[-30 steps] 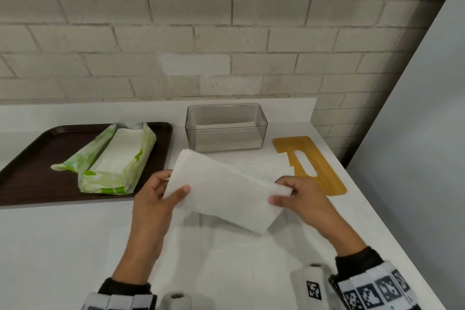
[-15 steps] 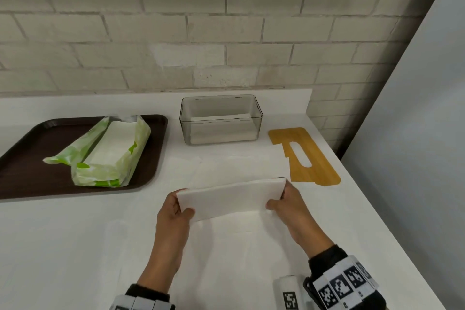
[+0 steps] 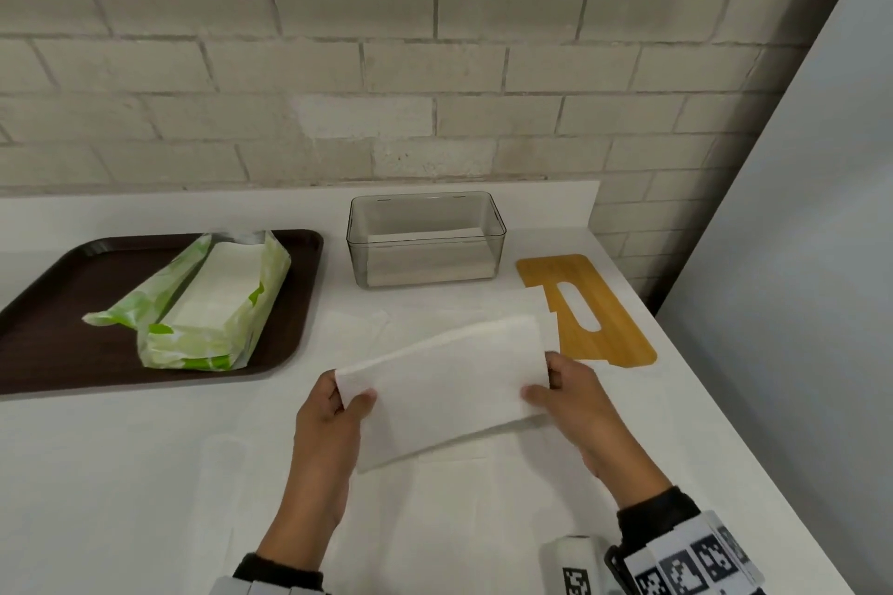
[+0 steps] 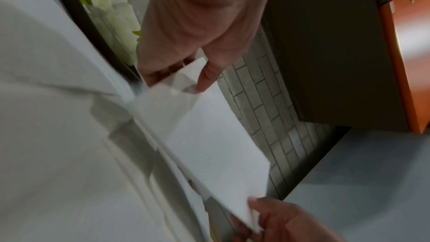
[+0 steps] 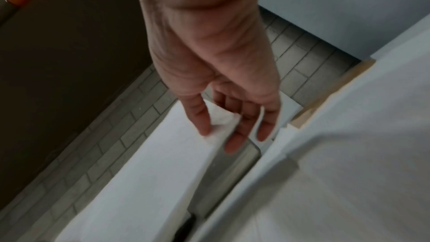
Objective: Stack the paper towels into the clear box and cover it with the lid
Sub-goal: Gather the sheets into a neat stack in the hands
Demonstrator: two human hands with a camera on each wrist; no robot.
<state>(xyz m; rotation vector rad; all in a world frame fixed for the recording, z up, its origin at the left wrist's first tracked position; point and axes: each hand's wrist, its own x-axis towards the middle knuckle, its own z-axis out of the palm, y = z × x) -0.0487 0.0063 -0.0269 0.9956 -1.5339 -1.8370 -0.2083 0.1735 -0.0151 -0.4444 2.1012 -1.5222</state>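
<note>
White paper towel (image 3: 449,389): folded, held up off the worktop (image 3: 121,473) between both hands, tilted.
Left hand (image 3: 333,420): pinches the towel's left end, thumb on top, fingers curled beneath.
Right hand (image 3: 575,396): pinches the towel's right end, thumb on top, fingers behind.
Clear box (image 3: 425,239): beyond both hands, by the brick wall, open, with towels lying low inside.
Wooden lid (image 3: 587,309): flat on the worktop, just beyond the right hand.
Brown tray (image 3: 58,304): left of the left hand, carrying a green-and-white pack (image 3: 203,300) of towels.
</note>
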